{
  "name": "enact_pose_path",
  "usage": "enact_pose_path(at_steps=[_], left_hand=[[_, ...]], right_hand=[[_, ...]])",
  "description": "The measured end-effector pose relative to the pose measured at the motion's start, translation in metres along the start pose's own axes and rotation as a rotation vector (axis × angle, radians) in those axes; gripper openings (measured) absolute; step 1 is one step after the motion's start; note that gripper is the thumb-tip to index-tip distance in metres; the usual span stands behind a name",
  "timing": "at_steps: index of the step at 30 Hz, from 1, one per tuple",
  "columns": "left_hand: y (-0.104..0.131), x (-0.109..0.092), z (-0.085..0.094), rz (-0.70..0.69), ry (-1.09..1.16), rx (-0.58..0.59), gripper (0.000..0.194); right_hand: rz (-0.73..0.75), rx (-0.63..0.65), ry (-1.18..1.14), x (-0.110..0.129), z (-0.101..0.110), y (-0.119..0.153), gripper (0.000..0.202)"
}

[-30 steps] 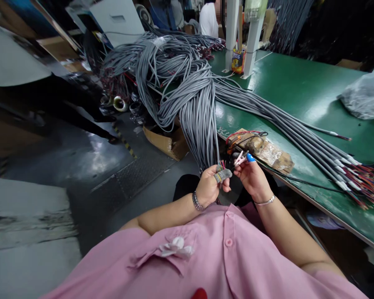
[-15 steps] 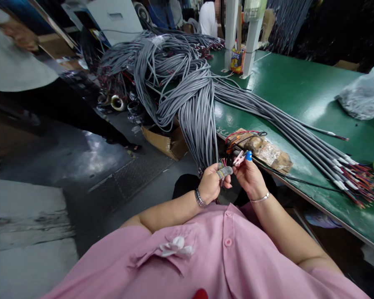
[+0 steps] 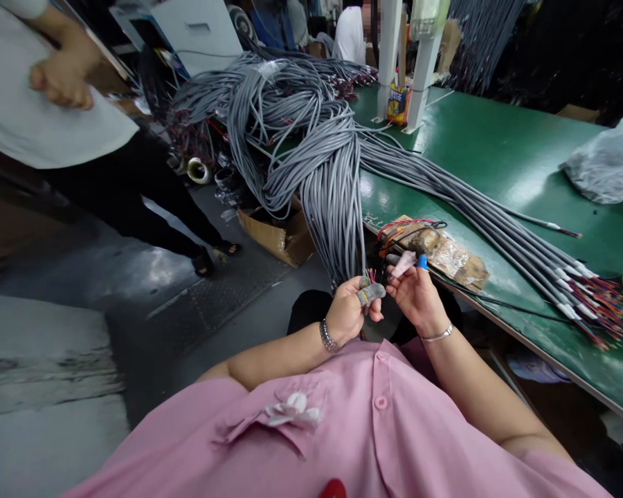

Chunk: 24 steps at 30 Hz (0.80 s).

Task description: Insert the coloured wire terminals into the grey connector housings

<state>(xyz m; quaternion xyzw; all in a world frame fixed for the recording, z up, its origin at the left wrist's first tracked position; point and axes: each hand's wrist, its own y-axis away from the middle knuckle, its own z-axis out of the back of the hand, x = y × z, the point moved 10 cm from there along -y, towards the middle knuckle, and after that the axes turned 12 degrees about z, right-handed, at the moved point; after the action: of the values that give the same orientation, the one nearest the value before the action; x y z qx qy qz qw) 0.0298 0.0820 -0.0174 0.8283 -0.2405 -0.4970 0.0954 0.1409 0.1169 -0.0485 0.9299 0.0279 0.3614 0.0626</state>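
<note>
My left hand (image 3: 347,310), with a grey knitted cover on one finger, is closed around the end of a grey cable; its thin coloured wires (image 3: 371,276) stick up past the fingers. Close on the right is my right hand (image 3: 416,299), a blue cover (image 3: 422,262) on its thumb. Between its thumb and fingers sits a small pale pink piece (image 3: 404,264), blurred, whose kind I cannot make out. A thick bundle of grey cables (image 3: 329,200) hangs over the table edge just beyond both hands.
On the green table (image 3: 498,152) lie stripped cables (image 3: 498,242), a taped wooden block (image 3: 454,259) with wires and a plastic bag (image 3: 607,166). A white post (image 3: 420,90) stands behind. A cardboard box (image 3: 270,232) is on the floor. A person (image 3: 46,117) stands at left.
The pink piece in my right hand has turned, and the thumb has shifted slightly right. My left hand keeps its hold on the cable. The person at left has come further into view.
</note>
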Motion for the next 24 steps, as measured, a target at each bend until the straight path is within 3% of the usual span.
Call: enact_pose_path(at_steps=[10, 15, 20, 24], left_hand=[[-0.004, -0.003, -0.004, 0.021, 0.060, -0.018, 0.022], [-0.007, 0.000, -0.004, 0.038, 0.064, -0.037, 0.021], [-0.011, 0.003, -0.005, 0.032, 0.077, -0.022, 0.021], [-0.014, 0.008, -0.004, 0.047, 0.072, -0.023, 0.022]], right_hand=[[0.193, -0.049, 0.102, 0.017, 0.001, -0.001, 0.028], [0.364, -0.157, 0.273, 0.032, 0.011, 0.001, 0.038], [0.159, -0.050, 0.096, 0.008, 0.001, -0.007, 0.045], [0.141, -0.111, -0.014, 0.006, 0.004, -0.011, 0.036]])
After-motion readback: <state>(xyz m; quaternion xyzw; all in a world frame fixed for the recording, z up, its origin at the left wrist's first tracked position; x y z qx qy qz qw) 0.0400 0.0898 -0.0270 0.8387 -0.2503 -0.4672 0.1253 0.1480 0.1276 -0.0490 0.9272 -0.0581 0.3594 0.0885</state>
